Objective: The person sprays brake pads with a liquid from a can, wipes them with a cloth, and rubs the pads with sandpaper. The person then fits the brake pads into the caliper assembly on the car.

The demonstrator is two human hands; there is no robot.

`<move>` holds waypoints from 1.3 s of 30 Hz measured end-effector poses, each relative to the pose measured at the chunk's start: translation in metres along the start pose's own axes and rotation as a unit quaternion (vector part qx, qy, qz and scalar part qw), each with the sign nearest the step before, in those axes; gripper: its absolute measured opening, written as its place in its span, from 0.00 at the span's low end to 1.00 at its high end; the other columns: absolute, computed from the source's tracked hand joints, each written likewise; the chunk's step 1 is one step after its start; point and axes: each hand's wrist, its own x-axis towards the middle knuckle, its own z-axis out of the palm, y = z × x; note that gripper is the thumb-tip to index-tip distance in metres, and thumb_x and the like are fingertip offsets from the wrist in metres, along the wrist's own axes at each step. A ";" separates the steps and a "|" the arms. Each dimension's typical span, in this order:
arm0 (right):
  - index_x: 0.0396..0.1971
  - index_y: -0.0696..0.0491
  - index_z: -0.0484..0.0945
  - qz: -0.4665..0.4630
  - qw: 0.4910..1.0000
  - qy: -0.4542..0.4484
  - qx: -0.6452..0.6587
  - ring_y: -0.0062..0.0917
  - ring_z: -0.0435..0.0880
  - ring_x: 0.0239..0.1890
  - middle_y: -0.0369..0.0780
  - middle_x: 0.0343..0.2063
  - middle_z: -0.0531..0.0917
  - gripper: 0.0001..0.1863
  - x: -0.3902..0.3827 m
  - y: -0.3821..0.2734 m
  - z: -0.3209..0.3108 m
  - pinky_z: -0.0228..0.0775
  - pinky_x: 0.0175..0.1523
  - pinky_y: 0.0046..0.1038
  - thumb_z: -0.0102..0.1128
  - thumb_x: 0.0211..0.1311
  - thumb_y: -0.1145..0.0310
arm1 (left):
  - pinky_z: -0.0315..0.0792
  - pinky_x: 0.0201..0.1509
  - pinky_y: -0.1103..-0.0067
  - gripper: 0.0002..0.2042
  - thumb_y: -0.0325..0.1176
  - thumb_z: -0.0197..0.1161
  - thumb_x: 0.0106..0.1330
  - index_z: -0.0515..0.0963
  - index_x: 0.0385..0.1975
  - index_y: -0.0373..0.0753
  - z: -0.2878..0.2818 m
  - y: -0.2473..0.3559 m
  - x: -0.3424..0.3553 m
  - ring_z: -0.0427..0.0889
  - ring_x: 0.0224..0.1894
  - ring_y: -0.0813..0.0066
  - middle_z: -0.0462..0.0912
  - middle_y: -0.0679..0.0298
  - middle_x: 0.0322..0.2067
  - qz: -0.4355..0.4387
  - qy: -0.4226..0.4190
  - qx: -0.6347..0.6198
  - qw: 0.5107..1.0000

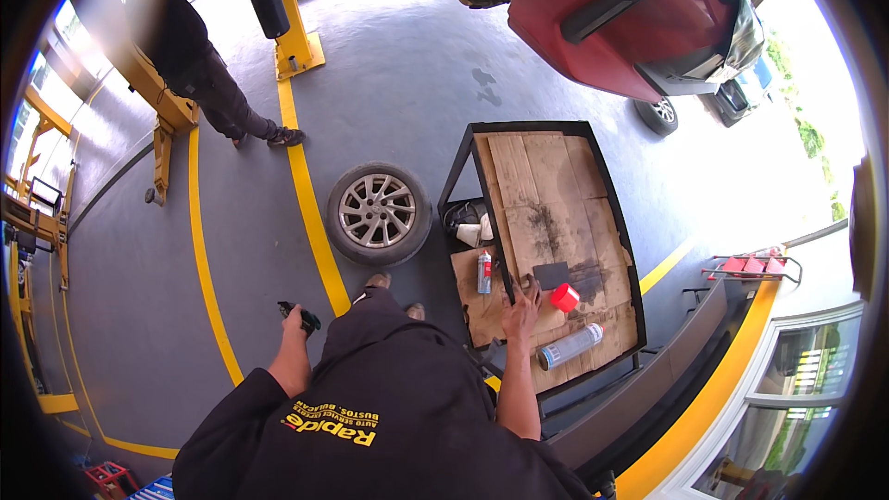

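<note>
My left hand point(297, 322) is closed around a small dark object point(311, 320), too small to name, out to the left of my body. On the right, my right hand point(520, 313) reaches over the near left edge of a black-framed cart point(639, 301), fingers stretched and apart, at its cardboard top point(569, 185). Just beyond its fingertips lies a flat dark square piece point(551, 276). A red cup-shaped cap point(564, 297) stands to the right of that hand, and a clear bottle point(569, 346) lies on its side nearer me. A small bottle with a red label point(484, 272) is on the lower shelf.
A wheel with a tyre point(378, 214) lies flat on the floor left of the cart. Ahead, a raised red car point(611, 18) overhangs the floor. Another person point(185, 46) stands by a yellow lift post point(294, 9). A low ledge point(648, 389) runs along the right.
</note>
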 end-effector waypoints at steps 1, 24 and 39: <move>0.63 0.43 0.81 0.000 1.000 -0.003 -0.003 0.49 0.65 0.72 0.46 0.68 0.70 0.27 0.001 -0.001 -0.002 0.57 0.75 0.48 0.68 0.62 0.65 | 0.83 0.39 0.60 0.17 0.34 0.69 0.62 0.78 0.47 0.31 -0.003 -0.002 0.007 0.87 0.37 0.55 0.84 0.53 0.39 0.001 0.001 0.001 1.000; 0.65 0.39 0.79 0.010 0.999 -0.022 -0.022 0.45 0.64 0.74 0.45 0.69 0.70 0.27 0.002 0.001 0.002 0.56 0.76 0.46 0.67 0.64 0.62 | 0.84 0.50 0.68 0.17 0.35 0.69 0.68 0.80 0.54 0.39 0.191 0.116 -0.363 0.90 0.47 0.67 0.89 0.61 0.46 -0.039 -0.619 -0.016 0.784; 0.63 0.39 0.81 0.018 1.000 -0.016 0.002 0.45 0.63 0.74 0.44 0.69 0.70 0.29 0.005 -0.001 0.000 0.56 0.76 0.46 0.70 0.60 0.66 | 0.85 0.43 0.67 0.15 0.37 0.69 0.65 0.81 0.49 0.39 0.174 0.065 -0.340 0.89 0.35 0.69 0.88 0.64 0.36 -0.034 -0.572 0.079 0.816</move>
